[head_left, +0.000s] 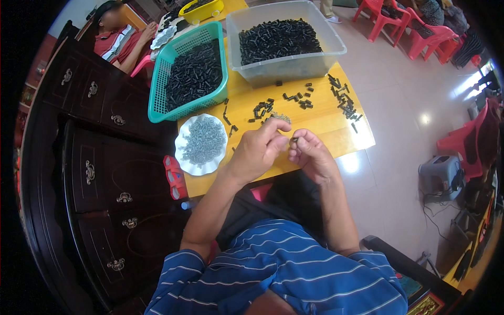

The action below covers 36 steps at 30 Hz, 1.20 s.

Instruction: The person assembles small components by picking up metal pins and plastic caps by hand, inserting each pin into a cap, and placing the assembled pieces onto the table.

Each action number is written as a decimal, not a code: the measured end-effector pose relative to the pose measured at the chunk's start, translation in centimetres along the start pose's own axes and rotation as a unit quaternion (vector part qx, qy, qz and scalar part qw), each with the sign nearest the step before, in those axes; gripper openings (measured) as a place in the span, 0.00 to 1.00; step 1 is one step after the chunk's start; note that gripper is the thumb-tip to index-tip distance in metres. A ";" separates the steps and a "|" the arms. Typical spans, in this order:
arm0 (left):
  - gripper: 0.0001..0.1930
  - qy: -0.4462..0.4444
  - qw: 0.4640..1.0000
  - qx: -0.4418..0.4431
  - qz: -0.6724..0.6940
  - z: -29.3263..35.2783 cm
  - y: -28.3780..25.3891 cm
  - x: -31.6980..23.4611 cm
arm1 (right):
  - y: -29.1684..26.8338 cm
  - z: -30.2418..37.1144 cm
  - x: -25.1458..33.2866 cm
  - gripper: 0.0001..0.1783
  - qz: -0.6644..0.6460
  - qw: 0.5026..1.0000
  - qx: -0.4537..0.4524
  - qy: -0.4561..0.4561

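1. While the right hand (314, 153) pinches a small dark piece (295, 140) between thumb and fingers, the left hand (258, 148) is close beside it, fingers curled – whether anything sits between its fingertips, I cannot tell.

2. Both hands are over the near part of a yellow table (354, 140), the held piece above the surface, in front of the blue striped shirt (278, 268).

3. Just beyond the left hand, small clear pieces (282, 118) lie beside a loose cluster of black pieces (262, 109); other black ones are scattered farther off, with a denser strip (344, 102) along the table's right side.

4. Left of the left hand, a white scalloped plate (195, 169) bears a heap of clear bits (203, 139).

5. Behind the plate stands a green basket (189, 106), and to its right a translucent bin (283, 72) – each holds many black pieces. A yellow tub (208, 11) is farther back.

6. Farther out are a dark wooden cabinet (139, 176) at left, a seated person (123, 42) at upper left, and red chairs (382, 22) at upper right.
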<state>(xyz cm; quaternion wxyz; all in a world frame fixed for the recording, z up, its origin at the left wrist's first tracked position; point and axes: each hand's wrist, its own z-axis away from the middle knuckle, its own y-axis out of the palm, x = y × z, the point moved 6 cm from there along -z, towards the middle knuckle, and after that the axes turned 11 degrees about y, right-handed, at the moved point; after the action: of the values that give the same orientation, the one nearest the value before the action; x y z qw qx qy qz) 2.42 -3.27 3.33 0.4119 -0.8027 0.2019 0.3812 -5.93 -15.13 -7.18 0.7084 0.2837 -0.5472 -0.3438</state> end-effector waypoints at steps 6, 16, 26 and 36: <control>0.08 -0.054 0.993 -0.043 -0.097 0.6 -0.6 1.2 | 1.1 0.3 0.3 0.12 -0.190 0.976 0.109 0.008; 0.04 -0.079 0.994 -0.065 0.035 1.0 -0.2 1.9 | 0.3 0.1 0.3 0.11 -0.075 0.997 0.002 -0.016; 0.12 -0.060 0.991 -0.074 0.092 1.5 -0.7 2.5 | -0.1 -0.1 0.3 0.10 -0.048 0.997 -0.049 -0.030; 0.10 -0.094 0.978 -0.102 0.159 1.8 -0.4 3.0 | 0.1 -0.1 0.4 0.09 0.058 0.990 -0.087 -0.093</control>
<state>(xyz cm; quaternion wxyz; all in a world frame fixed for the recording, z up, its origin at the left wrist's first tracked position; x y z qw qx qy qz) 3.76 -1.58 0.53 0.2796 -0.7589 0.2473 0.5336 -5.72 -15.41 -6.87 0.6951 0.1553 -0.5947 -0.3729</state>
